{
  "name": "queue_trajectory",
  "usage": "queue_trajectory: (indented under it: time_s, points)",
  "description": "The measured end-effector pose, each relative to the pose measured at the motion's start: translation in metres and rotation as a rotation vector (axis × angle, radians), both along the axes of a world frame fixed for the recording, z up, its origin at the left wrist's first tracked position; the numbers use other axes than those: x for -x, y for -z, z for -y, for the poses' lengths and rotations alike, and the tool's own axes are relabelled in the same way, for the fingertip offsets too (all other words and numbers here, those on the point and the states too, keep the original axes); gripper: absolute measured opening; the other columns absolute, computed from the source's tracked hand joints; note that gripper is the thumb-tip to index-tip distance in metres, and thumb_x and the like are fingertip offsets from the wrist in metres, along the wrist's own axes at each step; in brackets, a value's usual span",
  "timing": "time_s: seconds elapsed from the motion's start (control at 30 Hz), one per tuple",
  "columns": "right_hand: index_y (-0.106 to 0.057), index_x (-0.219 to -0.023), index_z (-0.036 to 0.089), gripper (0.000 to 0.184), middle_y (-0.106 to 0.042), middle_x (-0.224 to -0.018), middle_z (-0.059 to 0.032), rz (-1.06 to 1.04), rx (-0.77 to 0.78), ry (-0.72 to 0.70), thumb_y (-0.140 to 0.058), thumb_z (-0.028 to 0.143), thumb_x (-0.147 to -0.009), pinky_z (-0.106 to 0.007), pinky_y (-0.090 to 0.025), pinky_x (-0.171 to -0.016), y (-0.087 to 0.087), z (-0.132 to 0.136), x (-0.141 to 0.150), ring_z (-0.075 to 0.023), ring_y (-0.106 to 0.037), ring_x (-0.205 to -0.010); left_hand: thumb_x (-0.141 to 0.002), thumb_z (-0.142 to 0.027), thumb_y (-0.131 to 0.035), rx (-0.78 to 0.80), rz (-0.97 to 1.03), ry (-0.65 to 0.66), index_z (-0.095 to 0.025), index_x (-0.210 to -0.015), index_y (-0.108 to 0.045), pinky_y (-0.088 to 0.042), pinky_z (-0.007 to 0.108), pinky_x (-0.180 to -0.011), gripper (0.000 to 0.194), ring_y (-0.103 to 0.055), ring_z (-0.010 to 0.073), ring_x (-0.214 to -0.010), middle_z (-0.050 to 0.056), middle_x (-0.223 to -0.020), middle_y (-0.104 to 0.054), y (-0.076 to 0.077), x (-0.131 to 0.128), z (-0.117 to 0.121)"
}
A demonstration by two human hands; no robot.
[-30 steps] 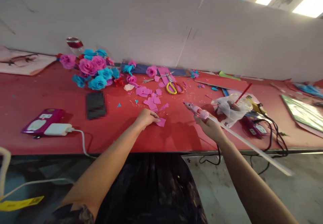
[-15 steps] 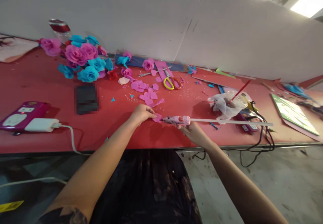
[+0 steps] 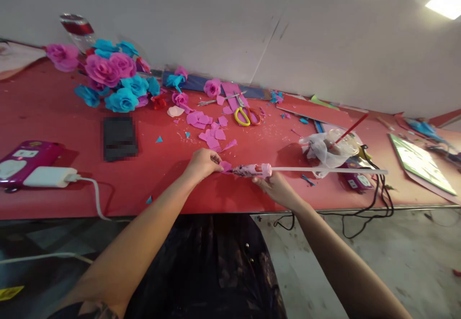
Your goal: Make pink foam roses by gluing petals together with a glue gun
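Note:
My left hand [image 3: 204, 164] pinches a small pink paper petal [image 3: 225, 166] above the red table. My right hand [image 3: 274, 187] is wrapped around a pink glue gun [image 3: 252, 170], its dark nozzle pointing left at the petal. Whether the tip touches the paper I cannot tell. A long whitish glue stick [image 3: 331, 170] sticks out of the gun's back end to the right. Beyond my hands lie loose pink petals [image 3: 212, 136] in small heaps. Yellow-and-red-handled scissors [image 3: 242, 116] rest behind them.
Pink, blue and red paper flowers [image 3: 118, 76] bunch at the back left near a glass [image 3: 77, 29]. A dark blurred object [image 3: 119, 138] and a purple power box [image 3: 30, 160] with a white charger lie left. A plastic bag [image 3: 329, 148] and black cables [image 3: 383, 194] are right.
The camera view has shifted slightly. My hands keep the same hold on petal and glue gun, and the petal appears a little more upright at the nozzle.

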State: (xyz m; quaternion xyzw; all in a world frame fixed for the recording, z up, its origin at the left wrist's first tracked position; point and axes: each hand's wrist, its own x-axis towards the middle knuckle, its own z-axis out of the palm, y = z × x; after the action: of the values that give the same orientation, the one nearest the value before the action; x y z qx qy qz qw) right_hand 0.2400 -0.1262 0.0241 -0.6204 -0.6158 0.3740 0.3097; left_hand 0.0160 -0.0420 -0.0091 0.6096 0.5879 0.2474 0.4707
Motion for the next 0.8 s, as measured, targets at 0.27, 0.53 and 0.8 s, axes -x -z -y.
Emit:
queue_trajectory:
  time_s: [0.27, 0.53, 0.8]
  points:
    - [-0.07, -0.086, 0.02, 0.026, -0.067, -0.071, -0.0016, 0.162, -0.008, -0.109, -0.057, 0.042, -0.079, -0.026, -0.041, -0.058, 0.001, -0.007, -0.002, -0.0192, -0.057, -0.065, -0.05, -0.014, -0.076, -0.007, 0.042, -0.003, -0.018, -0.062, -0.068, -0.042, 0.028, -0.065, 0.016, -0.059, 0.0166, -0.065, 0.003, -0.062, -0.065, 0.006, 0.001, 0.0]
    - [-0.07, -0.093, 0.02, 0.028, -0.071, -0.081, -0.0027, 0.142, -0.035, -0.092, -0.058, 0.041, -0.08, -0.026, -0.044, -0.064, 0.005, -0.013, -0.004, -0.0217, -0.062, -0.075, -0.05, -0.015, -0.077, -0.008, 0.016, 0.009, -0.017, -0.062, -0.068, -0.043, 0.028, -0.064, 0.015, -0.06, 0.0171, -0.065, 0.003, -0.063, -0.066, 0.002, 0.001, 0.002]
    - [-0.067, -0.11, 0.022, 0.032, -0.071, -0.104, -0.0039, 0.08, -0.104, -0.131, -0.053, 0.038, -0.086, -0.03, -0.045, -0.078, 0.003, -0.016, -0.004, -0.0243, -0.064, -0.089, -0.053, -0.018, -0.077, -0.015, 0.001, 0.032, -0.016, -0.067, -0.068, -0.043, 0.028, -0.066, 0.016, -0.062, 0.018, -0.068, 0.005, -0.066, -0.068, 0.004, 0.002, 0.001]
